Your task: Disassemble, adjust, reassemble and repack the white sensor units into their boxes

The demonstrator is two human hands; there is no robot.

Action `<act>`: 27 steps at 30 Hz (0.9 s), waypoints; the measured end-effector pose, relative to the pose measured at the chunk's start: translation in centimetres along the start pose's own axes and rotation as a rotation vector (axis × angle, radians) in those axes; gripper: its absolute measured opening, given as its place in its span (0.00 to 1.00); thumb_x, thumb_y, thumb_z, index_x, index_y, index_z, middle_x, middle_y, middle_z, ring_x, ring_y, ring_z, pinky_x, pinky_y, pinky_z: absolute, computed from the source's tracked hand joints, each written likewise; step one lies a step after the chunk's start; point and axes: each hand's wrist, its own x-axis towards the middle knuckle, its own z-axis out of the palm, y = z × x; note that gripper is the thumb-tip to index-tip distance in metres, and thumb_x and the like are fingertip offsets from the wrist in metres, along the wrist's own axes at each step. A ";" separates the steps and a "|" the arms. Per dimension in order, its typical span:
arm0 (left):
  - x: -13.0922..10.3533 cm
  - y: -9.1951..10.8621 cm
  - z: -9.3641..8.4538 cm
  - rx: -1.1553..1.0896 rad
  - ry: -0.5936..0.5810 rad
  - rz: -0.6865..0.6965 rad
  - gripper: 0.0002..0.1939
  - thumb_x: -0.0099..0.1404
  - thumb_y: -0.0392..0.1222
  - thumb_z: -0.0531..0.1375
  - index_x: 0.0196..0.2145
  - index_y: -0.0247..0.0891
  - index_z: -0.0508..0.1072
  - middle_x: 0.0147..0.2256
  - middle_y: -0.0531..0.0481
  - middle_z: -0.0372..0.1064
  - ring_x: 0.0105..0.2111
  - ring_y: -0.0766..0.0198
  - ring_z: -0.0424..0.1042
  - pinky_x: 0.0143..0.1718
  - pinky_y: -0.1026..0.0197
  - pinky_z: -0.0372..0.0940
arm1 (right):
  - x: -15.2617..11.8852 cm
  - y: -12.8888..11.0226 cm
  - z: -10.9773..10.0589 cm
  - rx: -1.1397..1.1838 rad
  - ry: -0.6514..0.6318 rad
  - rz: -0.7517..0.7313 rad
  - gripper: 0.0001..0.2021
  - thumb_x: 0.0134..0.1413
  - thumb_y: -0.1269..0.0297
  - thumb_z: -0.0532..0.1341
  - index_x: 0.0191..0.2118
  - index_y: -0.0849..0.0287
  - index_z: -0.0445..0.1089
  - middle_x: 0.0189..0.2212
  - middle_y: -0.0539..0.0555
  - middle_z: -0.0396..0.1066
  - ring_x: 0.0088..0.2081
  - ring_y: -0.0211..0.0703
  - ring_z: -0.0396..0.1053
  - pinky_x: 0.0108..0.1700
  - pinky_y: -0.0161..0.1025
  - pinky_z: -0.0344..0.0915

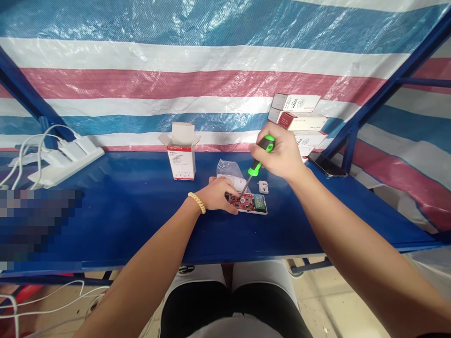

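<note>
My right hand (280,152) is wrapped round the green and black handle of a screwdriver (254,167). The screwdriver leans, its shaft running down to a red circuit board (248,202) in an opened detector casing. A green component (259,202) sits at the right end of the board. With its fingers around the casing's left end, my left hand (220,195) holds it against the blue table. Part of the board is hidden under that hand. Close by on the right lies a small white plastic piece (263,187). Behind the casing is a clear plastic bag (228,168).
An open detector carton (182,162) stands behind my left hand. Several boxes (310,122) are stacked at the back right, beside a dark phone (327,165). A white power strip (66,162) with cables lies at the left of the blue table (141,188).
</note>
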 end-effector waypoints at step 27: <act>0.1 -0.2 0.0 -0.018 -0.002 -0.013 0.26 0.45 0.60 0.71 0.40 0.46 0.81 0.44 0.49 0.73 0.49 0.46 0.65 0.49 0.49 0.52 | 3.2 -2.3 -5.6 -0.483 -0.565 0.139 0.24 0.53 0.40 0.58 0.22 0.57 0.69 0.14 0.51 0.61 0.25 0.42 0.64 0.29 0.41 0.54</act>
